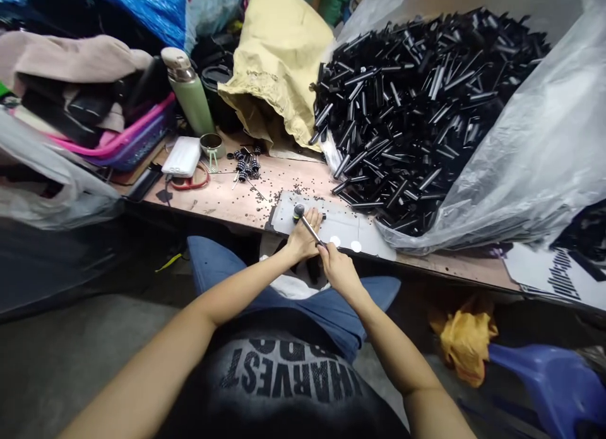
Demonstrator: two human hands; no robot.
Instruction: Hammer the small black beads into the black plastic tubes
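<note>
My right hand (338, 268) is closed around the handle of a small hammer (311, 227) with a metal shaft. Its dark, rounded head rests over the left end of a black piece, where a bit of yellow-green shows. Beneath the shaft, my left hand (304, 235) presses down on a black tube (324, 216), whose short end sticks out to the right of the fingers; most of it is hidden. Both hands are over a grey plate (348, 221) at the table's front edge, with white round spots near its front.
Many black tubes (407, 110) fill a clear plastic bag (534, 142) at right. Tiny dark bits lie scattered behind the plate. A yellow sack (284, 54), green flask (192, 95), white box (182, 156), red-handled scissors (192, 181) and pink basket (127, 139) stand left. A blue stool (549, 376) is lower right.
</note>
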